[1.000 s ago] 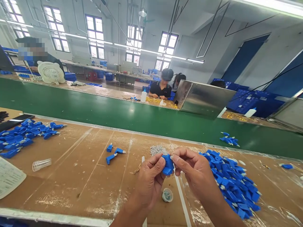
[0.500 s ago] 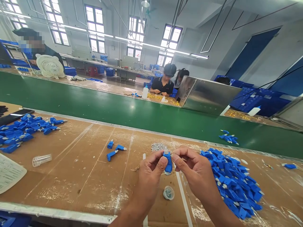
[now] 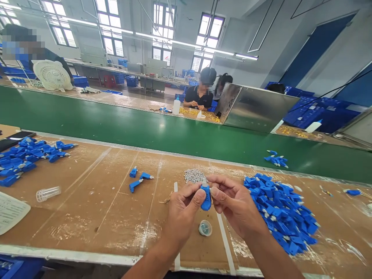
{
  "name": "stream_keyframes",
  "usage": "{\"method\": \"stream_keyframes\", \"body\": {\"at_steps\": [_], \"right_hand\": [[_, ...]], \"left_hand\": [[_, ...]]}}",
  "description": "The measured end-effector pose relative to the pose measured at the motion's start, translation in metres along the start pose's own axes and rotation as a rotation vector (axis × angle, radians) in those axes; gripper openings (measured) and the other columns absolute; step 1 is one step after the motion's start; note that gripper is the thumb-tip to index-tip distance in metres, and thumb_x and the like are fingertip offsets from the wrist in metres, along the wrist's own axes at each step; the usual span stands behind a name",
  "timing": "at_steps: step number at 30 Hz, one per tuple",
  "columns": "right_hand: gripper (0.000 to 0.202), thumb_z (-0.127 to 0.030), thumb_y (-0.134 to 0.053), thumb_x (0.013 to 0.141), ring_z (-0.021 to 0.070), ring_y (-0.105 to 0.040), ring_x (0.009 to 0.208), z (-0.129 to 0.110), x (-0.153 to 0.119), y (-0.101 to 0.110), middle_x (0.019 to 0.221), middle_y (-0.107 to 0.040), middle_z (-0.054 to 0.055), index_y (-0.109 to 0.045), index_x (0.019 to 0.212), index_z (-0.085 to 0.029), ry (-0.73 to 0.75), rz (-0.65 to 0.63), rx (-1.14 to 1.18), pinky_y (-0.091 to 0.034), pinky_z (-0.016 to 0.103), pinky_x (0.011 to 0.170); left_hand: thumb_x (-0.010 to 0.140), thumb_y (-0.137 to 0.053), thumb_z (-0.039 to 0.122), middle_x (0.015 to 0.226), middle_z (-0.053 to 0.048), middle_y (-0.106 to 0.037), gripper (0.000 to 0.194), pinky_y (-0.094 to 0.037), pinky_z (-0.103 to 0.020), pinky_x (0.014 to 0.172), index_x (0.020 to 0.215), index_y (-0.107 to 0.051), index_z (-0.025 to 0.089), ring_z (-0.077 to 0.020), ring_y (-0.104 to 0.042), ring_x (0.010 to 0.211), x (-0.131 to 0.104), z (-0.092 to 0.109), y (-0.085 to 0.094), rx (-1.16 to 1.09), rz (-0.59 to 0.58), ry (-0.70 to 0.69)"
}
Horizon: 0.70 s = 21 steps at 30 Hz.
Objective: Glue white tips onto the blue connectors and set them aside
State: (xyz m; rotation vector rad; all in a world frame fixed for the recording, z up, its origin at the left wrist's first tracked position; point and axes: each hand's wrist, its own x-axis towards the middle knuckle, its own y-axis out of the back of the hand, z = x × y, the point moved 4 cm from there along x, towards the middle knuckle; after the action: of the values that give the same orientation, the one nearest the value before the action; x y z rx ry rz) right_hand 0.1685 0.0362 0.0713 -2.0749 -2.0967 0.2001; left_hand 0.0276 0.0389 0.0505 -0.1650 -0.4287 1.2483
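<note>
Over the near table, the left hand pinches a blue part, pale tip upward, between thumb and fingers. At the part's right edge, the right hand has its thumb and forefinger curled close, though whether they pinch anything I cannot tell. A small cup stands nearer, gray pieces lie piled on the far side, and a large heap of blue parts spreads to the right.

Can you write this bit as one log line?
left grip: pinching blue piece; right grip: at its side; nearby: gray bits, small cup
</note>
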Motion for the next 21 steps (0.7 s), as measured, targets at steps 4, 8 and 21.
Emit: {"method": "stream_keyframes", "body": {"at_steps": [4, 8, 21], "right_hand": [[0.037, -0.037, -0.090, 0.068, 0.0092, -0.050, 0.053, 0.013, -0.002, 0.004, 0.068, -0.064, 0.002, -0.081, 0.101, -0.022, -0.152, -0.055, 0.165, -0.038, 0.019, 0.041], [0.034, -0.033, -0.089, 0.070, 0.0097, -0.053, 0.058, 0.019, -0.004, 0.010, 0.080, -0.069, 0.004, -0.081, 0.101, -0.024, -0.187, -0.081, 0.254, -0.038, 0.018, 0.040], [0.057, -0.047, -0.088, 0.069, 0.0124, -0.053, 0.063, 0.028, -0.018, 0.036, 0.086, -0.063, 0.005, -0.074, 0.120, -0.027, -0.204, -0.080, 0.150, -0.046, 0.021, 0.046]], "left_hand": [[0.093, -0.061, 0.040, 0.083, -0.005, -0.060, 0.030, -0.042, -0.029, 0.077, 0.107, -0.079, 0.020, -0.0184, -0.051, 0.082, 0.000, 0.005, -0.004, 0.053, -0.018, -0.022], [0.094, -0.061, 0.039, 0.080, -0.003, -0.056, 0.029, -0.041, -0.028, 0.073, 0.109, -0.079, 0.022, -0.0168, -0.050, 0.078, 0.001, 0.012, -0.006, 0.149, -0.040, -0.052], [0.089, -0.064, 0.046, 0.080, -0.005, -0.068, 0.034, -0.046, -0.028, 0.069, 0.101, -0.079, 0.019, -0.0171, -0.058, 0.072, 0.000, 0.028, 0.054, 0.430, 0.162, -0.040]]}}
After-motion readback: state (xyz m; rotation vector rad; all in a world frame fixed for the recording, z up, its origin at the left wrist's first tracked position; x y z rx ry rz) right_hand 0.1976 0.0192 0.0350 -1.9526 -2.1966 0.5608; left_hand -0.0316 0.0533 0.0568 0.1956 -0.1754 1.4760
